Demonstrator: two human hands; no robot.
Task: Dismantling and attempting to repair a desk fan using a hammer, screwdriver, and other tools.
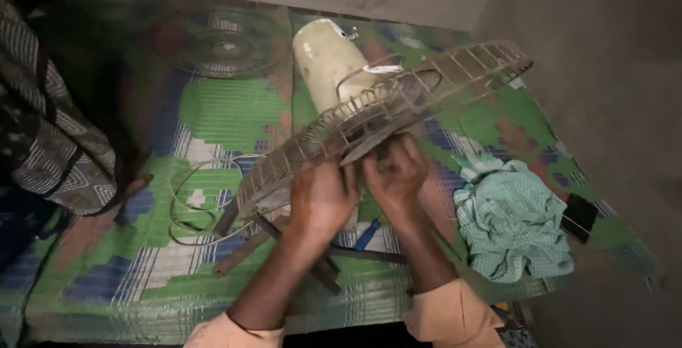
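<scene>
Wire fan guard [383, 110], rusty, domed, gridded, is tilted up at centre of the woven plastic mat [227, 106]. My left hand [321, 202] and right hand [398, 177] pinch its hub from below. Second guard [226, 46] lies apart at 11 o'clock, cream motor housing [323, 57] at 12, so I judge disassembly well along. Green checked cloth [511, 224] at 3.

The left hand [321, 202] and right hand [395, 177] cover the middle of the wire fan guard [376, 110] — what the fingers grip there is hidden. A second guard [229, 44] is blurred; patterned cloth [50, 142] runs off the left edge.
</scene>
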